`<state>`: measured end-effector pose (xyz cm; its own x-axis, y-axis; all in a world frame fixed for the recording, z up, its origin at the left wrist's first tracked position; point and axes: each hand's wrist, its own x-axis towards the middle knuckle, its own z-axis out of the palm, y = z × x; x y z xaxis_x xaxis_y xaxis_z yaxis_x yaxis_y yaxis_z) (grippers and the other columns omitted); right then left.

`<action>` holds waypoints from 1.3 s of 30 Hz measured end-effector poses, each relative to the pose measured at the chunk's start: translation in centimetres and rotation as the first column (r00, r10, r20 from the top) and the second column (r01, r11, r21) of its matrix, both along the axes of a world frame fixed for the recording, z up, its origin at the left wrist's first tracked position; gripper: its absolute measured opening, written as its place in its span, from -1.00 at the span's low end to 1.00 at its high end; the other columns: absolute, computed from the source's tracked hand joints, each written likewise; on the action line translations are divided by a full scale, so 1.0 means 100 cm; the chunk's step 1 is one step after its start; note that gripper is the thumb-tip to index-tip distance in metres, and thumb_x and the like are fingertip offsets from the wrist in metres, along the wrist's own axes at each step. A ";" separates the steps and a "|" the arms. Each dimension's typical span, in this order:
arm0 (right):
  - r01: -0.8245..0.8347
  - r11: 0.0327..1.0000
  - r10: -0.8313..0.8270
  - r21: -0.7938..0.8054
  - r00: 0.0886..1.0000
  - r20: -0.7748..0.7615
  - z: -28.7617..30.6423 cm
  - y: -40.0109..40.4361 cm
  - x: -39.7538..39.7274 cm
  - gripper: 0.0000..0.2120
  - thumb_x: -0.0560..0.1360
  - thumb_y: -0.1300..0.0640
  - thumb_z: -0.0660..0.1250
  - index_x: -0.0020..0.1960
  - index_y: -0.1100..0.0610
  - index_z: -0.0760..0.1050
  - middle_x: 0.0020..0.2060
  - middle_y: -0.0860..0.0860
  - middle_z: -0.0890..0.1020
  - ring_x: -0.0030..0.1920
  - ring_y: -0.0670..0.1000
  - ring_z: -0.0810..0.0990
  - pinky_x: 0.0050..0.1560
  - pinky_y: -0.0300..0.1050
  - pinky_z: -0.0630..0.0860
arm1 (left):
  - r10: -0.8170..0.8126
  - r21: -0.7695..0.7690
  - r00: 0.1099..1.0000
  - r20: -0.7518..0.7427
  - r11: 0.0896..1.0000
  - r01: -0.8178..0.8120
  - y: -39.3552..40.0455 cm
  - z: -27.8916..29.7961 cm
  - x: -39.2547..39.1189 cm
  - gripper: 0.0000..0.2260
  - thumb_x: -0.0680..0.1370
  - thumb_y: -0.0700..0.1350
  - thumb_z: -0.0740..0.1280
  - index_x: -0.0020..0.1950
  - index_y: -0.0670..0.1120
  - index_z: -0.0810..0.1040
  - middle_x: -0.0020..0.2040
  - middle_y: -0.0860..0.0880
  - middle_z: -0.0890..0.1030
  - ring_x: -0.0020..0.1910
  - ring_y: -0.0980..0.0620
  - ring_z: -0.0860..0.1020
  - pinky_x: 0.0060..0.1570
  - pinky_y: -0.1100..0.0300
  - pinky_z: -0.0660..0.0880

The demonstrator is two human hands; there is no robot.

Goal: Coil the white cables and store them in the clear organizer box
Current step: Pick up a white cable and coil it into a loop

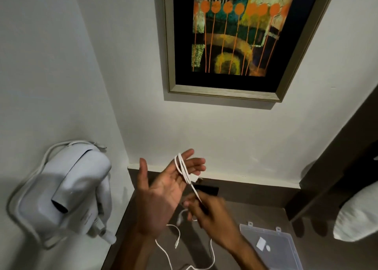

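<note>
My left hand is raised palm-up with its fingers spread, and a white cable is looped twice around the fingers, a plug lying near the fingertips. My right hand, blurred, pinches the same cable just below the left palm. The rest of the cable trails down onto the dark table, where a second white cable lies loose with its small plug end. The clear organizer box lies flat on the table to the right of my right forearm, lid shut, with two small white items inside.
A white wall-mounted hair dryer with its cord hangs at the left. A framed painting is on the wall above. A small black object sits at the table's back. A white pillow is at the right.
</note>
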<state>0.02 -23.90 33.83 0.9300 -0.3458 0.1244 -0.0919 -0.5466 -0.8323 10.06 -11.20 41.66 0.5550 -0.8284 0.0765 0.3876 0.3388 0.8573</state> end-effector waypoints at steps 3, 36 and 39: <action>0.030 0.991 -0.041 -0.133 0.996 -0.080 -0.002 0.015 -0.016 -0.87 0.68 -0.10 0.34 0.13 -0.09 0.62 -0.23 -0.12 0.76 -0.19 -0.16 0.72 -0.11 -0.24 0.64 | 0.167 0.166 0.981 0.097 0.969 -0.182 -0.007 -0.003 0.000 -0.17 0.49 0.37 -0.01 0.56 -0.19 0.30 0.46 -0.31 0.48 0.47 -0.19 0.46 0.60 -0.03 0.17; 0.081 0.801 0.041 -0.593 0.981 0.190 0.064 0.003 -0.055 -0.83 0.63 0.06 0.44 0.21 -0.05 0.66 0.09 -0.05 0.70 -0.09 0.04 0.76 -0.17 -0.06 0.72 | 0.050 0.293 0.974 0.219 0.949 -0.114 -0.020 -0.027 -0.026 -0.22 0.45 0.44 -0.01 0.33 -0.08 0.59 0.10 -0.09 0.74 0.16 0.02 0.67 0.21 0.13 0.54; 0.056 0.809 0.098 -0.585 0.968 0.229 0.092 -0.023 -0.057 -0.80 0.56 0.22 0.52 0.15 0.02 0.65 0.01 -0.05 0.65 -0.08 0.00 0.69 -0.14 -0.06 0.67 | -0.066 0.236 0.978 0.200 0.972 0.017 -0.022 -0.025 -0.043 -0.29 0.56 0.34 -0.03 0.09 -0.20 0.66 -0.05 -0.07 0.71 0.06 -0.01 0.66 0.19 0.11 0.55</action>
<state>-5.65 -26.19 43.07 0.8511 -0.1165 0.5119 0.0822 -0.9334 -0.3492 5.74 -13.42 39.17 0.5122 -0.8588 -0.0117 0.2050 0.1091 0.9727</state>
